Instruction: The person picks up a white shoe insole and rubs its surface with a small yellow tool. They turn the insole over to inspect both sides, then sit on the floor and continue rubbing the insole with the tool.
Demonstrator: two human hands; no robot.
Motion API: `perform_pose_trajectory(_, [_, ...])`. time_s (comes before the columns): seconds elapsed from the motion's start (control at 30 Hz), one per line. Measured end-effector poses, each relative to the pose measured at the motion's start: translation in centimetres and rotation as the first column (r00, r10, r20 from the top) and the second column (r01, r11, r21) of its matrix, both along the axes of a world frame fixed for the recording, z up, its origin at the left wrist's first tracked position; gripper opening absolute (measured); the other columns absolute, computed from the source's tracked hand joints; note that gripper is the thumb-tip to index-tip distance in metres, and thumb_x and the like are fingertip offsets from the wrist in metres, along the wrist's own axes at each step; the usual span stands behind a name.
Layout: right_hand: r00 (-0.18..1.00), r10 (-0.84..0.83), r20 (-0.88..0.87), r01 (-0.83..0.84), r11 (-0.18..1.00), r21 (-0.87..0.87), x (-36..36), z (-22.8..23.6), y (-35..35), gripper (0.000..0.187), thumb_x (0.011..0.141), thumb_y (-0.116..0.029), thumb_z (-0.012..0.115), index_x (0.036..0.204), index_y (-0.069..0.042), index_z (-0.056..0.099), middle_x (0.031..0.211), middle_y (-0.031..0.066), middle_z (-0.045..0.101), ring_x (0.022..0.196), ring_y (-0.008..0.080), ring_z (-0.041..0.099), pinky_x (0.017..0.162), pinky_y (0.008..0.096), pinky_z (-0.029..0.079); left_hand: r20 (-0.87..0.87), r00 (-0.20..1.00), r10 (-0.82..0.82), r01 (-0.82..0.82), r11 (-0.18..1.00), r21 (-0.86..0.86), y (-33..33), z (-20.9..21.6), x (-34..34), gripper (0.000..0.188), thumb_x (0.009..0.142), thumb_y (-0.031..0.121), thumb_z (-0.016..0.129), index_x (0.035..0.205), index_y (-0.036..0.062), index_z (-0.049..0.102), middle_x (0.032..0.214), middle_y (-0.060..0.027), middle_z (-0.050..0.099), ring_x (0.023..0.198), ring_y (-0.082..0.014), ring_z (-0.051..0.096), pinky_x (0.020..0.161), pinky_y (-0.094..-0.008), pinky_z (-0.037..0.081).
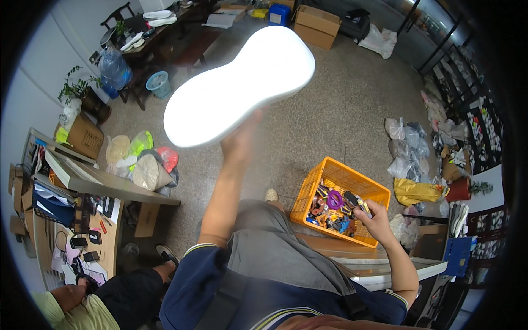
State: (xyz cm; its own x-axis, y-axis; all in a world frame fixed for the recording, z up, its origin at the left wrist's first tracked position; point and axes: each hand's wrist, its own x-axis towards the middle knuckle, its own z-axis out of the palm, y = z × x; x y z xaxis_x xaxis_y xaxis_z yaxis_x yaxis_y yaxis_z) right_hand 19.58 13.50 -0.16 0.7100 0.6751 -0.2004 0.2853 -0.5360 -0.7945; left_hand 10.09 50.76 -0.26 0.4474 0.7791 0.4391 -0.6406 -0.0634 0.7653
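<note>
A large white shoe sole [242, 82] is held up in front of me. My left hand [242, 137] grips it from below at its near edge, with most of the fingers hidden behind it. Over the right side of an orange plastic crate [383, 199], my right hand [375, 221] is closed on a small black-and-yellow object [358, 203] whose kind I cannot make out. Inside the crate lie many small mixed coloured pieces and a purple ring [334, 199].
Bagged material [146, 165] lies on the floor at left, near a desk [113, 242] where another person [99, 302] sits. Clear plastic bags [407, 143] and a yellow sack [418, 191] lie at right. A light-blue bucket [159, 85] and a cardboard box [316, 26] stand farther off.
</note>
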Motion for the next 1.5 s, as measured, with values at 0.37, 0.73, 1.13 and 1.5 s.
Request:
perform_pose_trajectory(0.37, [0.993, -0.111, -0.042, 0.117, 0.979, 0.166, 0.7, -0.5, -0.3, 0.011, 0.096, -0.012, 0.062, 0.100, -0.002, 0.067, 0.079, 0.0031, 0.068, 0.056, 0.0053, 0.053, 0.052, 0.0216, 0.043, 0.228, 0.725, -0.650, 0.688, 0.699, -0.196, -0.7, -5.2, 0.4, 0.042, 0.081, -0.002, 0.074, 0.120, 0.0055, 0.065, 0.114, -0.0097, 0.067, 0.111, -0.0266, 0.062, 0.095, -0.0440, 0.053])
perform_pose_trajectory(0.73, [0.908, -0.169, -0.383, 0.359, 0.783, 0.508, 0.7, 1.7, -1.9, 0.051, 0.096, -0.027, 0.067, 0.134, 0.000, 0.046, 0.101, 0.0079, 0.066, 0.062, 0.0045, 0.056, 0.053, 0.0189, 0.044, -0.137, 0.512, -0.848, 0.802, 0.529, -0.279, -6.6, -7.6, 1.6, 0.048, 0.072, -0.007, 0.080, 0.117, 0.0024, 0.066, 0.106, -0.0097, 0.070, 0.099, -0.0266, 0.067, 0.081, -0.0375, 0.057])
perform_pose_trajectory(1.13, [0.883, -0.281, -0.375, 0.446, 0.752, 0.486, 0.8, 1.2, -1.4, 0.049, 0.093, -0.021, 0.071, 0.131, -0.002, 0.048, 0.099, 0.0039, 0.063, 0.076, 0.0049, 0.057, 0.061, 0.0198, 0.047, -0.166, 0.852, -0.496, 0.479, 0.868, -0.133, -3.3, -1.5, 1.9, 0.082, 0.080, 0.040, 0.081, 0.144, 0.0059, 0.042, 0.132, -0.0126, 0.057, 0.122, -0.0260, 0.057, 0.104, -0.0431, 0.048])
perform_pose_trajectory(1.5, [0.987, -0.160, -0.020, 0.154, 0.900, 0.408, 0.7, -0.3, -2.2, 0.036, 0.079, -0.004, 0.080, 0.109, -0.003, 0.059, 0.099, 0.0024, 0.062, 0.088, 0.0090, 0.059, 0.077, 0.0259, 0.049, -0.101, 0.907, -0.408, 0.411, 0.912, 0.002, -3.1, -0.7, 1.6, 0.086, 0.069, 0.047, 0.088, 0.137, 0.0107, 0.048, 0.124, -0.0091, 0.058, 0.121, -0.0248, 0.056, 0.102, -0.0405, 0.050])
